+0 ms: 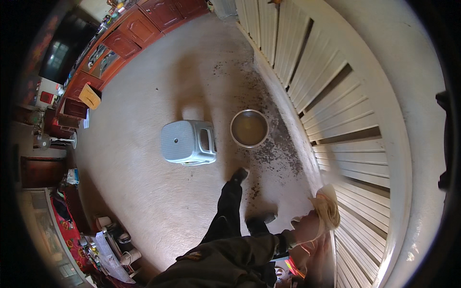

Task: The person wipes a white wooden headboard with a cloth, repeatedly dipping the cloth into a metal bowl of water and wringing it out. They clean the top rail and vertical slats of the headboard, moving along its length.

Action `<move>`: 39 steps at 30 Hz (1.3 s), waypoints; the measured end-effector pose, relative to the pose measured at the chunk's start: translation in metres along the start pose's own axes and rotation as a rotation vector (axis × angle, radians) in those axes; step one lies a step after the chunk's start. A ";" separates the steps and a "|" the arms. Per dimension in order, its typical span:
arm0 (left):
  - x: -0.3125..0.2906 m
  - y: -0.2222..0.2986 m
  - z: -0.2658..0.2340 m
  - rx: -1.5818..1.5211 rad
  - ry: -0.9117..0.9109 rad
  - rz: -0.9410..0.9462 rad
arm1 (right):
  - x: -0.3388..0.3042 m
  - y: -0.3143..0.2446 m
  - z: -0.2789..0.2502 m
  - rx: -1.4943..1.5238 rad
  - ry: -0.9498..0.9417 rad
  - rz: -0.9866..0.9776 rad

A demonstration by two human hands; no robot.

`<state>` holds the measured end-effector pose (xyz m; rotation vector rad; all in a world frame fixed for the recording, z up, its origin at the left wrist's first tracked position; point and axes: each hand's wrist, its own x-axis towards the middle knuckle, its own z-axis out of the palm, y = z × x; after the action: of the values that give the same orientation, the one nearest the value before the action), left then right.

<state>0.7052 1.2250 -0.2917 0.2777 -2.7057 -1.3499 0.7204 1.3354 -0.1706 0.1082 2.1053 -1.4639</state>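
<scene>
My right hand reaches out to the right, blurred, closed on a tan cloth. The cloth is bunched and lies against the cream slatted panel, or very close to it. My left hand does not show; only dark clothing is visible on that side. Ahead of my feet a round metal basin stands on the floor, with murky brownish water in it. Just left of the basin is a light blue plastic stool, upright.
Dark wet spots cover the floor around the basin and along the panel's base. Reddish wooden cabinets line the far left, with a dark television above. A white fan and a cluttered table stand at left.
</scene>
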 end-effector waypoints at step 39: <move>0.021 -0.703 -0.397 1.140 -0.904 -0.950 | 0.189 0.144 0.275 0.456 0.082 0.558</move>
<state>0.8358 0.4971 -0.6154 1.4479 -4.0235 0.5196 0.7272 1.1029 -0.4499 0.8647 1.5721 -1.5565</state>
